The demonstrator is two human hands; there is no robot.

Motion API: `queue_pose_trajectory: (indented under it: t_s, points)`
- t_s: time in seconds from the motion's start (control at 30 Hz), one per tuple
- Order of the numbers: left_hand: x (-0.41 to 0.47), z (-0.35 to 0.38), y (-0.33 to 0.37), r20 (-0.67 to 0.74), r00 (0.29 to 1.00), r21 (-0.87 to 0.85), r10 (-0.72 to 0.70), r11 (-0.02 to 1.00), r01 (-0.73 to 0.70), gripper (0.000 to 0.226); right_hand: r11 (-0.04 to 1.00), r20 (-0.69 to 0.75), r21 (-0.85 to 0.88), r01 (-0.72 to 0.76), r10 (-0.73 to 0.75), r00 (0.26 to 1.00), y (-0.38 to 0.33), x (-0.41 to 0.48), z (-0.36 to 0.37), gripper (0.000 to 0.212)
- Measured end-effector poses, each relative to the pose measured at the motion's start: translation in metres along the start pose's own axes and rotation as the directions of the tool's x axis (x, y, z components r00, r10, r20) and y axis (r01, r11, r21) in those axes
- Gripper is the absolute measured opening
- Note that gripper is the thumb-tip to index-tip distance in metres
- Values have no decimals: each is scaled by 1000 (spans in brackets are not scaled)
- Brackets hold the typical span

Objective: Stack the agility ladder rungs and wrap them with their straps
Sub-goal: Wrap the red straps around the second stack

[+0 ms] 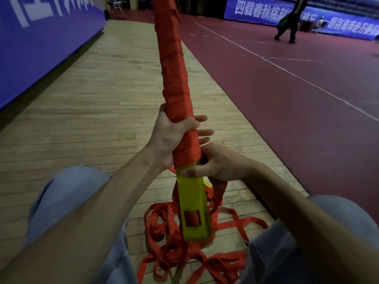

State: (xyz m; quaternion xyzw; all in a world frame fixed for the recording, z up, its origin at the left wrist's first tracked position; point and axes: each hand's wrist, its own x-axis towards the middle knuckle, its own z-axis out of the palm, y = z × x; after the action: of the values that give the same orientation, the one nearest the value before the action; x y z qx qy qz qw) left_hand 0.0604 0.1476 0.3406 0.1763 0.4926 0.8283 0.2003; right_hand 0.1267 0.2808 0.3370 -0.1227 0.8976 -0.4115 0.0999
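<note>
Wooden floor [98,111] runs ahead of you, maroon court to the right of it; you sit on it, knees apart, so the work falls between your legs. The stacked rungs [193,203] stand nearly upright from that gap, top leaning slightly away, which looks chosen to let loose strap hang clear. Most of the stack above your hands is already bound in red strap wrap [174,78]; only the yellow lower end below them is bare, with a slot showing red through it. Around the foot of the stack lies a tangle of loose strap [164,232], slack on the floor, likely feeding the next turns. Your left hand [170,136] is closed around the wrapped part just above the yellow end, thumb across the front, probably to keep the windings from slipping. Your right hand [217,162], just below it, is curled against the edge of the wrap; strap hangs beneath it, but whether it pinches the strap I cannot tell.
</note>
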Motion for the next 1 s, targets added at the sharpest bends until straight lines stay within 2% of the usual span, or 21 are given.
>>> queue_pose_trajectory:
  t_s: [0.1, 0.2, 0.27, 0.33, 0.43, 0.47, 0.53, 0.6, 0.63, 0.7, 0.83, 0.93, 1.0]
  points:
    - [-1, -1, 2, -67, 996, 191, 67, 980, -53, 54, 991, 68, -105, -85, 93, 993, -2, 3, 0, 49]
    - [1, -2, 2, -170, 971, 356, 169, 929, -100, 49, 948, 94, -260, -182, 213, 973, -3, 2, -3, 56]
    - [5, -4, 3, -238, 943, 382, 234, 915, -130, 45, 958, 52, -223, -178, 194, 980, -2, 2, -5, 63]
    - [9, -9, 6, -288, 910, 396, 297, 902, -169, 45, 980, -12, -165, -113, 113, 994, -4, 2, -3, 65]
    - [13, -14, 3, -346, 869, 452, 355, 874, -177, 49, 984, -102, -170, -46, 29, 994, -6, 3, 9, 43]
    - [13, -15, 0, -360, 859, 473, 364, 865, -169, 49, 979, -124, -200, -50, 26, 992, -6, 4, 14, 43]
    - [14, -14, -3, -383, 856, 489, 348, 862, -132, 47, 956, -178, -281, -88, 39, 983, -2, 8, 18, 52]
    - [14, -11, -5, -387, 884, 443, 263, 894, -72, 39, 944, -214, -293, -151, 89, 973, 0, 10, 15, 64]
    - [15, -9, -4, -382, 901, 391, 206, 919, -45, 32, 945, -215, -277, -176, 117, 970, 0, 10, 11, 65]
    - [16, -8, -4, -372, 920, 289, 120, 957, -8, 15, 954, -192, -238, -182, 138, 972, 1, 8, 5, 53]
    - [16, -5, -6, -340, 935, 344, 99, 938, 26, 11, 973, -97, -151, -175, 162, 982, 2, 1, -4, 41]
    - [12, -2, -3, -275, 955, 327, 112, 945, -16, 34, 978, -3, 157, -136, 138, 990, -1, -8, -15, 33]
    - [10, -3, 4, -224, 969, 207, 106, 976, -59, 34, 949, 2, 308, -62, 65, 998, -2, -11, -19, 36]
